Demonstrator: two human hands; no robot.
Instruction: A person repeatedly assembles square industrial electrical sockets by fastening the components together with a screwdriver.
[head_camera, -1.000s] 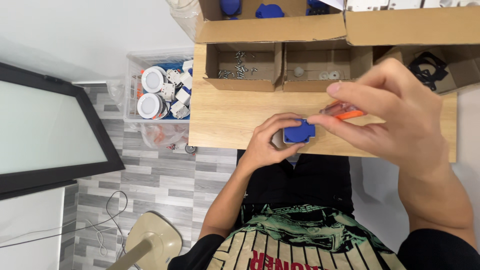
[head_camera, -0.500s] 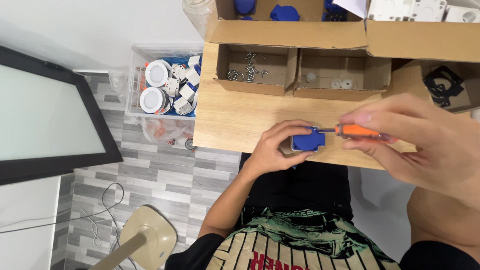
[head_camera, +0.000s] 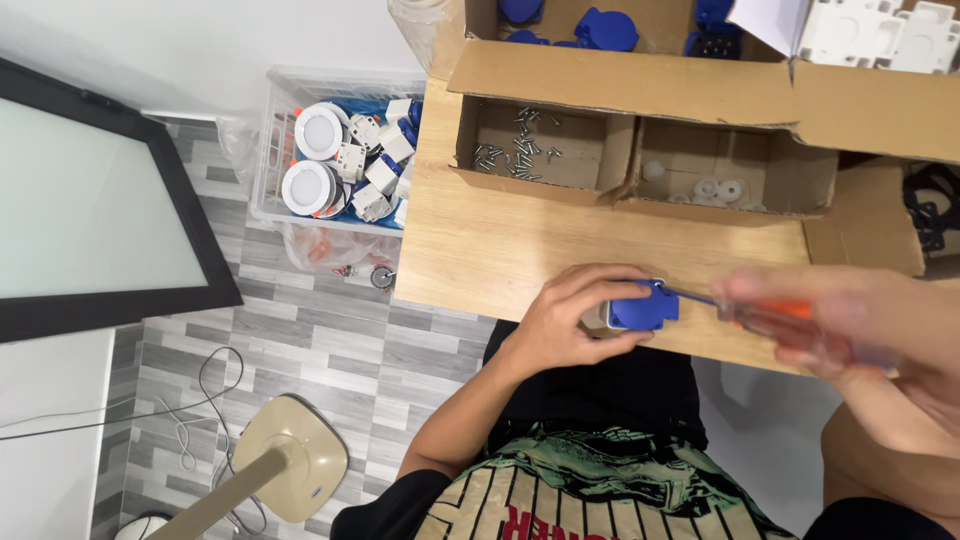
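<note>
Grey tile floor down below, with a light wooden table on top where all the work happens. At its near edge, the left hand is wrapped around a small blue plug part, pinning it there. The right hand, pretty blurry, is closed around an orange-handled screwdriver whose tip touches the blue part. Behind sit a cardboard tray of screws and another with white washers. A clear bin of white fittings sits off to the side.
</note>
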